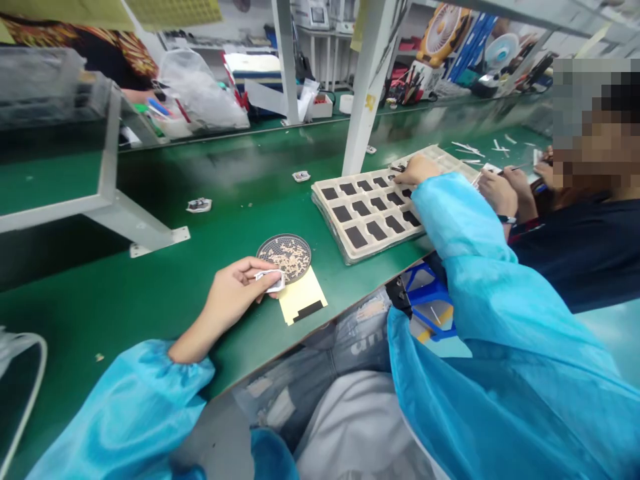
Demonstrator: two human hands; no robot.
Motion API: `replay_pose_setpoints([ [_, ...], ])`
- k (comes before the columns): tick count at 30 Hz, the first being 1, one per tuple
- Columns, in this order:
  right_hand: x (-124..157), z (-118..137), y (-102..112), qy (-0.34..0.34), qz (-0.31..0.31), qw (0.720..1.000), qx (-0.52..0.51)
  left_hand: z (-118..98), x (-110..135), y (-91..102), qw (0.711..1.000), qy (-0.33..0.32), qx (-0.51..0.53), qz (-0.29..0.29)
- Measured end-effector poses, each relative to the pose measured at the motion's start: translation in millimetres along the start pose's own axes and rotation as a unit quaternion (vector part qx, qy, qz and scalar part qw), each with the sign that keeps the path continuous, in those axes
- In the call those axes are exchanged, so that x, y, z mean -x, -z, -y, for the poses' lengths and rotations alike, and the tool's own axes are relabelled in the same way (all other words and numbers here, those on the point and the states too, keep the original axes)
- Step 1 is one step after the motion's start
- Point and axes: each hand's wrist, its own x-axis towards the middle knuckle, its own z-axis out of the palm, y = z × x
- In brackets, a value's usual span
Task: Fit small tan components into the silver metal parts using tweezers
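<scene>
My left hand (237,293) pinches a small white plastic part (273,281) between thumb and fingers. Just beyond it lies a round dark dish (260,251) scattered with tiny tan pieces. A yellow paper pad (305,293) with a black strip sits under the dish's near side. My right hand (420,170) reaches over the cream compartment tray (320,193), its fingers closed at the far rows. Something small and dark shows at those fingertips, too small to name. Flat black pieces (357,236) fill the tray's visible near compartments.
Small white parts (199,205) lie spaced along the green bench (165,287). A metal post (367,87) rises behind the tray, and a shelf leg (160,241) stands at left. Close on the right, another person's hands (500,193) work at the bench.
</scene>
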Motion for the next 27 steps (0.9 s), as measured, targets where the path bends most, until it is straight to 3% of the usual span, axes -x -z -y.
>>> replay_pose_setpoints([
  [3,-2.4,0.5,1.7,-0.081,0.029,0.995,0.049,3.4,-0.7,2.1,0.999,0.015,0.029,0.016],
  [6,3.3,4.8,4.9,-0.089,0.014,0.995,0.052,5.8,-0.4,3.0,0.998,0.03,0.049,0.03],
  [9,25.5,20.7,8.7,-0.048,-0.022,0.999,0.007,5.1,1.0,2.2,0.996,0.038,0.07,0.039],
  [12,72.1,55.3,10.1,0.054,-0.022,0.991,-0.121,2.2,2.2,0.6,0.995,0.042,0.075,0.055],
  [15,136.8,101.3,3.6,0.174,0.073,0.929,-0.32,-1.5,3.4,-1.9,0.995,0.043,0.062,0.066],
  [20,223.7,160.1,-26.5,0.222,0.236,0.841,-0.432,-5.4,8.2,-9.3,0.986,0.056,0.091,0.124],
  [24,250.0,178.2,-59.7,0.227,0.279,0.797,-0.486,-2.3,10.1,-10.2,0.984,0.03,0.101,0.144],
  [27,256.2,181.7,-75.6,0.232,0.274,0.782,-0.51,1.7,10.0,-7.2,0.987,0.0,0.076,0.145],
])
